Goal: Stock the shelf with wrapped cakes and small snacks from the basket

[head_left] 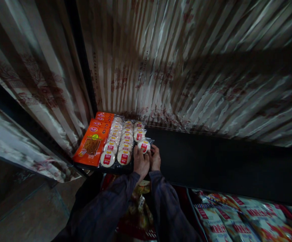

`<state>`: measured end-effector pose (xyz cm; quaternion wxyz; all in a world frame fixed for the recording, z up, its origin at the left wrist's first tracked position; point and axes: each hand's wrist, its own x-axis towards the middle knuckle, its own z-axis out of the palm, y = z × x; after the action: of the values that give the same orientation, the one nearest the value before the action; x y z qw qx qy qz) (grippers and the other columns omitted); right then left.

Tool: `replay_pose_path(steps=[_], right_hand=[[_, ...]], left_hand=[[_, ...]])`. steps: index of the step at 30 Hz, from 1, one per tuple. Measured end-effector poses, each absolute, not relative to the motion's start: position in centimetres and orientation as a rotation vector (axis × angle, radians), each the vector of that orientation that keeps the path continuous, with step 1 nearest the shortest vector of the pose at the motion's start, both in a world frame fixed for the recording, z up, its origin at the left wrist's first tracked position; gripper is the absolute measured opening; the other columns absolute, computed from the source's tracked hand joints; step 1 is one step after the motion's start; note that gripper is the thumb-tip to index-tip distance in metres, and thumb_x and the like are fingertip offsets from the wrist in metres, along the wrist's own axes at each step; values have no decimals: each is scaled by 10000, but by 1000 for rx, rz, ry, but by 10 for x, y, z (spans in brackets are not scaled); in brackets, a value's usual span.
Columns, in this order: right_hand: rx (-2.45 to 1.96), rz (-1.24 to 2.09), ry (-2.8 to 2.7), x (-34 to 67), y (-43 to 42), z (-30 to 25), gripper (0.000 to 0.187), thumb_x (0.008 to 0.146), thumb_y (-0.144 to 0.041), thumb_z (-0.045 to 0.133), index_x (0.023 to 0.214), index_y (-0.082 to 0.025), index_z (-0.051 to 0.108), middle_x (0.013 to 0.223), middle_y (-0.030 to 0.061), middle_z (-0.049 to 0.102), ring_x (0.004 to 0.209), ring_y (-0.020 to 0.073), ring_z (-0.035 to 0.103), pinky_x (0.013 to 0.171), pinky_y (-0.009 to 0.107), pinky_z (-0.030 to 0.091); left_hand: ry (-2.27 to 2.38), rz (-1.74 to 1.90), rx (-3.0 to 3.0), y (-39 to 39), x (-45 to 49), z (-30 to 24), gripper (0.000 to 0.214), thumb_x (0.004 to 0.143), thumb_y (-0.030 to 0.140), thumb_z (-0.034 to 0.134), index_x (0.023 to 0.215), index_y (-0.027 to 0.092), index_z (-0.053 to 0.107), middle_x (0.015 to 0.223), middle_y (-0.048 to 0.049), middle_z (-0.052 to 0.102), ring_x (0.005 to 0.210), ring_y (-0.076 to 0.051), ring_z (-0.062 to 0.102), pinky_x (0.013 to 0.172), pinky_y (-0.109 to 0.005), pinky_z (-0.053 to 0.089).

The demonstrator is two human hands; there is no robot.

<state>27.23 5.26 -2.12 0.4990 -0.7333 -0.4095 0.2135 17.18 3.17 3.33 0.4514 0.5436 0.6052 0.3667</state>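
Note:
A round white rice cracker packet [144,146] with a red label, in clear wrapping, is gripped between my two hands over a dark shelf. My left hand [141,162] is closed on its lower left edge. At its right side, my right hand [155,158] has its fingers closed on the same packet. Just behind it, more of these packets [139,135] lie overlapping in a short row. Two longer rows, including a front packet [123,157], run to the left of my hands. Some fingertips are hidden by the packet and by each other.
Orange snack bags [92,144] overlap at the shelf's left end. The black shelf [198,158] extends right. Striped, wrinkled curtains [161,67] hang behind it, beside a dark upright post [82,50]. Below are several white-and-red snack bags [216,222] and a red basket [136,233].

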Motion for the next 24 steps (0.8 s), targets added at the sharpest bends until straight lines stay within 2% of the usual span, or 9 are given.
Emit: replay_pose_path(steps=[3,6,9,15,18,21,24], right_hand=[[-1796,525,-1004,273,59,-22,632,745,-458,505,1296,-151,544,1027,107,697,875,243,658,792,365,506],[-1798,526,-1037,274,65,-25,644,743,-452,488,1309,-149,534,1047,104,684,918,241,646,825,363,501],[-1812,528,-1066,274,70,-28,644,751,-446,468,1314,-138,520,1077,107,664,943,236,635,838,352,495],[-1848,518,-1081,275,77,-32,613,753,-464,447,1303,-204,514,1069,72,648,959,242,625,856,383,494],[-1835,509,-1101,275,79,-32,568,753,-445,462,1276,-233,528,1045,59,654,947,242,626,860,400,498],[-1832,493,-1122,273,80,-29,516,768,-398,476,1257,-246,544,1048,60,666,949,237,628,860,394,504],[-1851,522,-1106,271,80,-25,539,778,-373,476,1285,-201,542,1085,86,668,946,231,639,856,379,513]], left_hand=[[1542,912,1360,37,178,34,446,860,179,499,1294,110,573,1585,-175,345,1498,-253,293,1262,-374,207],[1566,907,1376,41,181,36,468,871,172,474,1331,120,541,1586,-166,352,1501,-236,293,1260,-363,206],[1567,879,1375,43,181,37,504,883,175,463,1376,78,492,1588,-194,338,1508,-241,277,1269,-355,167],[1535,879,1350,46,179,34,544,884,166,481,1417,62,440,1598,-211,313,1532,-271,210,1285,-355,111],[1554,885,1353,46,181,32,553,894,163,454,1423,8,417,1611,-249,261,1534,-298,193,1282,-362,122],[1570,893,1338,46,184,30,547,903,162,428,1434,32,416,1616,-232,268,1532,-288,210,1278,-383,151],[1542,860,1354,46,183,28,549,903,179,417,1437,55,436,1629,-209,255,1544,-276,169,1280,-399,153]])
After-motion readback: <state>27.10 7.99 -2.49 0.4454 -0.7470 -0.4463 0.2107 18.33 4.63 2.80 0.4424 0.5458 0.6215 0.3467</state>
